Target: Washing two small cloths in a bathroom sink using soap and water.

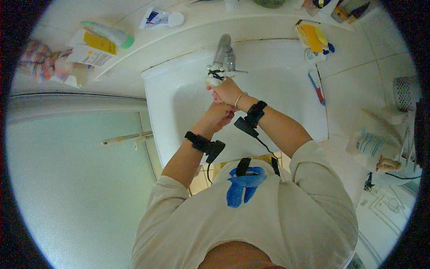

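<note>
A chrome faucet (223, 52) stands at the back of a white sink (289, 87). My right hand (227, 90) is just below the spout, with a whitish, rounded item (215, 76) bearing black strands and pearl-like beads at its fingers; whether it is gripped or only lies against the hand is unclear. My left hand (220, 116) is under and against the right one, its fingers curled, and what lies inside it is hidden. Both wrists carry black straps with small black devices and cables. A thin bracelet circles my right wrist.
On the ledge at the left lie a green-capped tube (111, 33), a yellow-and-white box (95, 50) and a white-capped tube (159, 19). Right of the sink are a yellow item (312, 35) and a comb-like item (316, 87). A frosted glass panel (74, 188) borders the left.
</note>
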`<state>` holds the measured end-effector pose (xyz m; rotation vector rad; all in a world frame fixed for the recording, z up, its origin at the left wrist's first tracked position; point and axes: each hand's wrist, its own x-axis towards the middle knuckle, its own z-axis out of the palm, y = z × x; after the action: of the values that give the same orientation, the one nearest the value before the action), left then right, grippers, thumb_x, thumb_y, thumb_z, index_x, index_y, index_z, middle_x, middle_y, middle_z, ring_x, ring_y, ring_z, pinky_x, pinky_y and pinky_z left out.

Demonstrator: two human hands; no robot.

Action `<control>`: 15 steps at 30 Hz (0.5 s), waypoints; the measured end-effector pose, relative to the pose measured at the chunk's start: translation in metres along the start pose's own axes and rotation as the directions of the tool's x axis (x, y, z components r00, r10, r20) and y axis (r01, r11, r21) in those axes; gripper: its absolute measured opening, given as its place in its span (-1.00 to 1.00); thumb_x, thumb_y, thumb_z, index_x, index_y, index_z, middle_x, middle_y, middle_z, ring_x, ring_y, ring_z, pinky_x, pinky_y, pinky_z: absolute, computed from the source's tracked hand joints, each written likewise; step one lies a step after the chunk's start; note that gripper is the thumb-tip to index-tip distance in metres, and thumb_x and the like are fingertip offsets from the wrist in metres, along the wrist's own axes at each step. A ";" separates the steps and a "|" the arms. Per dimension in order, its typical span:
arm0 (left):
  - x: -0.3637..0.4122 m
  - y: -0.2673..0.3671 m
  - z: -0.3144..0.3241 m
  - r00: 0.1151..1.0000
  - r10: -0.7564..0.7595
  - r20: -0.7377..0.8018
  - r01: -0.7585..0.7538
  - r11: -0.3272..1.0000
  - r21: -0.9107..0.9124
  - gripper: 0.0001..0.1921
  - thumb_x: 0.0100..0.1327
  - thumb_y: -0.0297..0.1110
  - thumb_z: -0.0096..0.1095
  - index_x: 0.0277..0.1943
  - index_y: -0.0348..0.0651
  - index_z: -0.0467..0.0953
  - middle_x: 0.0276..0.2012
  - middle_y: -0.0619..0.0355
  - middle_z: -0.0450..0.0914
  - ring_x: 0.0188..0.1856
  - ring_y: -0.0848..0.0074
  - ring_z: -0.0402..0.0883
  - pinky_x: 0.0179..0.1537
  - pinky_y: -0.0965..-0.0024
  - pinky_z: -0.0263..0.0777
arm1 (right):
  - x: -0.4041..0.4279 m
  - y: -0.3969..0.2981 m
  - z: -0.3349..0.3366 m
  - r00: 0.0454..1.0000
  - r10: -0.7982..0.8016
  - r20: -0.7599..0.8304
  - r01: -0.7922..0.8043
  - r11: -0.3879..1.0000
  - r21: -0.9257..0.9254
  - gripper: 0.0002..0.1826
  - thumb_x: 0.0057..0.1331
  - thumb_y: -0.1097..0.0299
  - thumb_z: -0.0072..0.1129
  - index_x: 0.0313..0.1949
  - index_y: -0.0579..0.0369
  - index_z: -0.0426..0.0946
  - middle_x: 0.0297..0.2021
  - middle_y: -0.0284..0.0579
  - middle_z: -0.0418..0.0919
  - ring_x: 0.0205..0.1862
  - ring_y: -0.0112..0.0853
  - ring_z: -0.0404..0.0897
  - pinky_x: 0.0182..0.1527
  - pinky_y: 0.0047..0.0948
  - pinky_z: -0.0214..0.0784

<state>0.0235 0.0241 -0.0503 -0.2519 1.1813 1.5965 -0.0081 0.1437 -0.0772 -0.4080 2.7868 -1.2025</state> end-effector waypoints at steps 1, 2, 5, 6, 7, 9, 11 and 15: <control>0.002 -0.004 -0.002 0.962 0.268 0.051 -0.269 0.902 0.336 -0.89 0.07 -0.45 0.18 -0.37 -0.12 0.37 -0.63 0.29 0.37 -0.64 0.68 0.32 -0.74 0.68 0.07 | -0.001 -0.006 -0.004 0.999 -0.017 0.030 0.022 0.981 -0.191 -0.76 0.05 0.28 0.04 -0.31 0.10 0.56 -0.44 0.08 0.56 -0.36 -0.09 0.55 -0.29 -0.18 0.42; 0.005 -0.007 -0.004 0.917 0.381 0.119 -0.388 0.785 0.483 -0.88 0.06 -0.44 0.18 -0.36 -0.13 0.36 -0.64 0.29 0.36 -0.64 0.67 0.32 -0.73 0.67 0.08 | -0.002 -0.013 -0.006 0.999 -0.021 0.032 0.027 0.981 -0.192 -0.76 0.05 0.28 0.04 -0.31 0.10 0.56 -0.44 0.08 0.56 -0.36 -0.09 0.55 -0.29 -0.18 0.42; 0.007 -0.001 0.014 0.942 0.244 -0.228 -0.084 0.834 0.545 -0.76 0.08 -0.37 0.19 -0.22 -0.12 0.30 -0.59 0.24 0.40 -0.66 0.62 0.36 -0.72 0.61 0.16 | -0.004 -0.023 -0.011 0.992 0.121 0.048 -0.088 0.893 -0.441 -0.75 0.05 0.29 0.05 -0.32 0.13 0.55 -0.35 0.10 0.55 -0.31 -0.08 0.54 -0.23 -0.16 0.41; 0.011 -0.004 0.008 0.910 0.279 -0.306 -0.067 0.828 0.556 -0.71 0.07 -0.36 0.22 -0.19 -0.12 0.28 -0.56 0.23 0.42 -0.64 0.62 0.38 -0.70 0.59 0.19 | -0.001 -0.022 -0.006 0.983 0.179 0.033 -0.147 0.886 -0.440 -0.73 0.05 0.26 0.06 -0.30 0.14 0.54 -0.34 0.09 0.54 -0.31 -0.08 0.54 -0.22 -0.17 0.41; 0.022 -0.011 -0.004 0.867 0.406 -0.290 -0.177 0.793 0.583 -0.67 0.06 -0.35 0.24 -0.16 -0.11 0.25 -0.53 0.22 0.43 -0.62 0.61 0.39 -0.68 0.58 0.21 | 0.000 -0.020 -0.003 0.970 0.241 0.019 -0.208 0.873 -0.442 -0.70 0.04 0.24 0.07 -0.28 0.16 0.52 -0.33 0.08 0.54 -0.32 -0.09 0.54 -0.21 -0.17 0.41; 0.067 -0.036 -0.057 0.642 0.750 -0.158 -0.509 0.571 0.644 -0.57 0.04 -0.34 0.30 -0.10 -0.11 0.20 -0.46 0.21 0.46 -0.57 0.60 0.41 -0.64 0.55 0.26 | 0.002 -0.010 -0.001 0.974 0.223 0.044 -0.221 0.974 -0.041 -0.64 0.03 0.21 0.11 -0.23 0.18 0.48 -0.35 0.06 0.53 -0.33 -0.10 0.53 -0.20 -0.19 0.41; 0.050 -0.022 -0.059 0.717 0.686 -0.124 -0.595 0.695 0.404 -0.44 -0.01 -0.35 0.38 -0.04 -0.11 0.13 -0.37 0.19 0.48 -0.50 0.60 0.45 -0.58 0.52 0.32 | -0.006 0.000 -0.009 0.974 0.210 0.085 -0.227 0.910 0.346 -0.57 0.01 0.18 0.15 -0.18 0.20 0.45 -0.37 0.04 0.52 -0.33 -0.11 0.52 -0.20 -0.21 0.41; -0.015 0.018 -0.019 0.845 0.533 0.042 -0.532 0.830 0.169 -0.69 0.06 -0.41 0.25 -0.18 -0.03 0.27 -0.30 0.31 0.46 -0.28 0.61 0.46 -0.21 0.49 0.31 | -0.017 0.006 -0.030 0.973 0.143 0.182 -0.208 0.883 0.421 -0.48 -0.05 0.25 0.30 -0.11 0.17 0.36 -0.35 -0.05 0.54 -0.36 -0.22 0.51 -0.22 -0.31 0.39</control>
<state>0.0076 0.0013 -0.0392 0.2133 1.4731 1.9519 0.0013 0.1733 -0.0613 -0.1873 2.2761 -1.6202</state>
